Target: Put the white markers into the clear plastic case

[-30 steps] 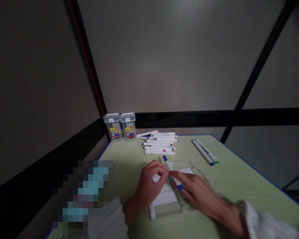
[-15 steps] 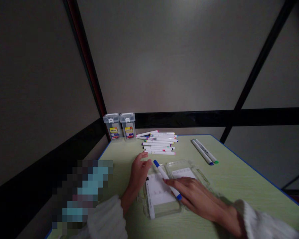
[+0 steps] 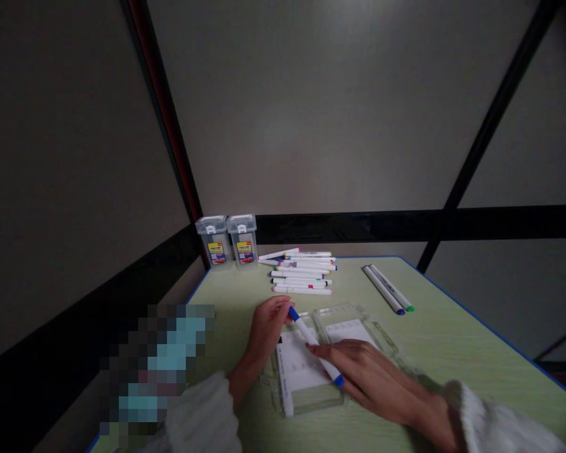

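A white marker with a blue cap and a blue tail (image 3: 317, 346) slants above an opened clear plastic case (image 3: 311, 402). My right hand (image 3: 365, 377) grips it around the lower barrel. At the upper end, the fingers of my left hand (image 3: 270, 321) close on the blue cap. Inside the left half of the case lies a white marker with a black end (image 3: 285, 380), beside a white paper insert (image 3: 302, 360). Another white insert (image 3: 351, 329) lies in the right half, partly hidden by my right hand.
Several thin white pens (image 3: 302, 274) lie in a loose row behind the case. Two lidded clear boxes (image 3: 230, 242) stand at the table's back left corner. Two thick markers (image 3: 387, 288), one blue-ended and one green-ended, lie at the right. A pixelated patch (image 3: 170, 358) covers the left.
My left hand has moved right to the marker, and its fingers have closed on the blue cap. My right hand still holds the barrel, almost unmoved.
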The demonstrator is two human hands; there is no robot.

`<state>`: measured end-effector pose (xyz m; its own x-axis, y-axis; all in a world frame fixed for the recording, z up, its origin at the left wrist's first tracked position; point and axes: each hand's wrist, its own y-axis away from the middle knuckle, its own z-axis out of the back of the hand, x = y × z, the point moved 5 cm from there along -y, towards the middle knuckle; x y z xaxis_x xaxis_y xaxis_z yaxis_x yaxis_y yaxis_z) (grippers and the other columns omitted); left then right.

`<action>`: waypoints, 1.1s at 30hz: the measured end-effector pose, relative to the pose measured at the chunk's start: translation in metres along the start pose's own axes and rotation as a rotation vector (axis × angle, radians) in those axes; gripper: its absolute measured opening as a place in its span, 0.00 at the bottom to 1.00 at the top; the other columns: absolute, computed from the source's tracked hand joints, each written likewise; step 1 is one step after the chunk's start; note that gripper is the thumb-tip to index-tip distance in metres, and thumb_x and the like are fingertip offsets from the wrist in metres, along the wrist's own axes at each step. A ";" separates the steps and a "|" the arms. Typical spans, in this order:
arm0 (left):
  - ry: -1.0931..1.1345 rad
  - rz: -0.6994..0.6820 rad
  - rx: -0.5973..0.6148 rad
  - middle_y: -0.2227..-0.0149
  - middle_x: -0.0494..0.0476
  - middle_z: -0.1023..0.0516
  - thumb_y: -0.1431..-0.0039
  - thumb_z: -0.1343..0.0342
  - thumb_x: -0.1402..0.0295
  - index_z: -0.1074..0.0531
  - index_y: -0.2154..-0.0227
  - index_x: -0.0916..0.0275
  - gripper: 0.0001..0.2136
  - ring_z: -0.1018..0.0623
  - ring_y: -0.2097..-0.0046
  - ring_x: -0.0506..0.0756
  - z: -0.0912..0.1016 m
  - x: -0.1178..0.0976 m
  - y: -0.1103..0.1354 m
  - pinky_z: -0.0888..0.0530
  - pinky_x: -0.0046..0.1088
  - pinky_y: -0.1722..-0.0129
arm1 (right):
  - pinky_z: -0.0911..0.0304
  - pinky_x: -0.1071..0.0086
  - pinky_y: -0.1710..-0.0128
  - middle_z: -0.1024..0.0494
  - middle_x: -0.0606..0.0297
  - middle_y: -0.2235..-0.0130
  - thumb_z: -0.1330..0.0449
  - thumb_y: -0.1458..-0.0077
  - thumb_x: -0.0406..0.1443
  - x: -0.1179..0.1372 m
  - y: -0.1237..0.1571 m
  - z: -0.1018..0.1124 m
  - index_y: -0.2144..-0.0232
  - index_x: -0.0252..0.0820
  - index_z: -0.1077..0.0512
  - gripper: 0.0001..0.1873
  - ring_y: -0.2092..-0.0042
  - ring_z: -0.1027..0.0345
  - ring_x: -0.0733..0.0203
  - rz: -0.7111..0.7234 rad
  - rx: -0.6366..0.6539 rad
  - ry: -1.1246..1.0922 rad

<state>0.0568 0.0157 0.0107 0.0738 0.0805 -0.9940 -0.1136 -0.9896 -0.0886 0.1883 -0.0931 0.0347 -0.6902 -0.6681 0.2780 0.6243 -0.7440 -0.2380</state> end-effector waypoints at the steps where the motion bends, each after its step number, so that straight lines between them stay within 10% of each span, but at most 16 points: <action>1: 0.001 0.001 0.007 0.71 0.59 0.23 0.59 0.43 0.67 0.28 0.72 0.68 0.11 0.25 0.71 0.51 0.000 0.001 0.000 0.27 0.24 0.73 | 0.39 0.65 0.60 0.27 0.57 0.59 0.54 0.46 0.28 0.000 0.000 0.000 0.51 0.38 0.40 0.19 0.60 0.32 0.57 0.000 0.002 -0.002; 33: -0.163 -0.071 0.010 0.76 0.56 0.24 0.57 0.46 0.68 0.25 0.74 0.68 0.10 0.28 0.74 0.50 0.004 0.000 -0.002 0.31 0.23 0.74 | 0.43 0.67 0.72 0.30 0.63 0.75 0.61 0.40 0.33 0.005 0.004 0.003 0.58 0.35 0.34 0.17 0.73 0.38 0.62 0.217 -0.219 0.189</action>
<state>0.0532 0.0183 0.0103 -0.0797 0.1695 -0.9823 -0.1232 -0.9795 -0.1590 0.1884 -0.0993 0.0376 -0.6181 -0.7856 0.0268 0.6851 -0.5551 -0.4717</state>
